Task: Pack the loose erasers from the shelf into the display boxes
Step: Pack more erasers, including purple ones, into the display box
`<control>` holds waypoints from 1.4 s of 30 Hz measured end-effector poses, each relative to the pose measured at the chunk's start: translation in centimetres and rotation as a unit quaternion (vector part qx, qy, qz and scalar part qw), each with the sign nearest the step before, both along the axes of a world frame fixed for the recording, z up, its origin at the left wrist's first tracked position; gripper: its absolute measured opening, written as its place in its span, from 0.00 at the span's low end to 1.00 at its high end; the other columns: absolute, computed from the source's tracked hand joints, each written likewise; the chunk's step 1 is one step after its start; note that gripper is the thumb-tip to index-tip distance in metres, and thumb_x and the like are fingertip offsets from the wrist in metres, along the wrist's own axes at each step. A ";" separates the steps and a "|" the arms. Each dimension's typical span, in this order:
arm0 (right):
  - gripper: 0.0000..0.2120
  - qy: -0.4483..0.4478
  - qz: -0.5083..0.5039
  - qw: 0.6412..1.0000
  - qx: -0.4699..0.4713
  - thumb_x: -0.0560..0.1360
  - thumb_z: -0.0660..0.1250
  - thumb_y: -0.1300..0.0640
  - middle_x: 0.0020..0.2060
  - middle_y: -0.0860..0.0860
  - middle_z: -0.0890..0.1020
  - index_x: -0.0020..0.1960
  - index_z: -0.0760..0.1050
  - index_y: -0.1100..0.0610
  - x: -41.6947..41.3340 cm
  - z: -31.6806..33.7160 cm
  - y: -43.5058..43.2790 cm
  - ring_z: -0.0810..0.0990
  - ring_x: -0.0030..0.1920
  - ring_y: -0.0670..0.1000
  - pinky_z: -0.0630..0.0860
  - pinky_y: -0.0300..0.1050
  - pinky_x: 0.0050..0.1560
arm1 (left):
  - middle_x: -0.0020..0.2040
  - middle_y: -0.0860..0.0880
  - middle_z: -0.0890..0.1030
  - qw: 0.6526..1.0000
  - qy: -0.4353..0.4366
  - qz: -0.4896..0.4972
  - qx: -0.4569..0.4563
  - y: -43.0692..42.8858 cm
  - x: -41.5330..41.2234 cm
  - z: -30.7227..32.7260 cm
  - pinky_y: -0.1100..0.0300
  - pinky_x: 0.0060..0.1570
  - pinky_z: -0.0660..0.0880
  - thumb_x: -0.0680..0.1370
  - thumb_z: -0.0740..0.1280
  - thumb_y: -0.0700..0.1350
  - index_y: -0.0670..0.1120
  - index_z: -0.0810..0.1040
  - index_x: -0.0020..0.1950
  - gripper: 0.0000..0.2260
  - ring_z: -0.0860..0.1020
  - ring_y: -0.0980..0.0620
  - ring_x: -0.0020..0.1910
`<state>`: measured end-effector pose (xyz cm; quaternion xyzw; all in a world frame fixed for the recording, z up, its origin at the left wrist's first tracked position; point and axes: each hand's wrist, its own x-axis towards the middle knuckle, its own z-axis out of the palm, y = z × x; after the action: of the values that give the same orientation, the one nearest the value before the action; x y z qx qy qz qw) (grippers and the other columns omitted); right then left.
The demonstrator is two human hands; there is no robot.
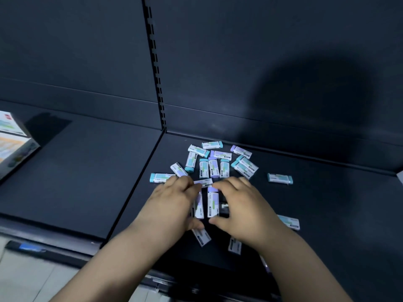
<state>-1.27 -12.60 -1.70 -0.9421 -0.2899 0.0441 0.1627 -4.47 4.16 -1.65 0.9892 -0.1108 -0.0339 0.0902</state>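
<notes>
Left hand (174, 205) and right hand (244, 205) pinch 2 sleeved erasers (213, 203) end to end, likely squaring them for the display box (11, 147) at 9 o'clock; loose erasers (204, 168) lie toward 12.

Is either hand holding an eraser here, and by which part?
Left hand pinches one eraser, right hand the purple-tipped eraser beside it, each by its two ends.
</notes>
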 end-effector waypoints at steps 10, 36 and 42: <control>0.27 -0.027 0.027 0.998 0.040 0.69 0.67 0.43 0.60 0.43 0.68 0.65 0.66 0.48 -1.9 -0.2 -0.3 0.64 0.62 0.47 0.61 0.39 0.64 | 0.55 0.48 0.78 0.994 -0.102 0.014 -0.045 0.2 -2.5 -2.0 0.53 0.51 0.77 0.61 0.69 0.49 0.45 0.77 0.61 0.28 0.78 0.46 0.52; 0.32 -0.024 -0.086 0.994 0.063 0.69 0.70 0.45 0.64 0.42 0.65 0.69 0.62 0.48 -7.5 1.9 24.6 0.60 0.64 0.42 0.53 0.30 0.64 | 0.50 0.50 0.79 0.981 -0.146 -0.088 -0.097 26.8 -3.4 -0.8 0.58 0.49 0.74 0.51 0.82 0.51 0.43 0.79 0.57 0.36 0.69 0.54 0.50; 0.32 -0.006 -0.070 0.994 0.088 0.69 0.70 0.45 0.64 0.41 0.65 0.69 0.62 0.48 -7.3 1.3 25.1 0.59 0.65 0.41 0.54 0.31 0.64 | 0.48 0.49 0.80 0.983 -0.153 -0.087 -0.059 26.7 -3.5 -0.6 0.53 0.44 0.79 0.50 0.82 0.53 0.42 0.80 0.56 0.37 0.74 0.49 0.48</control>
<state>-8.53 12.51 -0.38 -0.9423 -0.2271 0.0010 0.2461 -7.96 30.86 -2.21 0.9622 -0.2103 0.1168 0.1274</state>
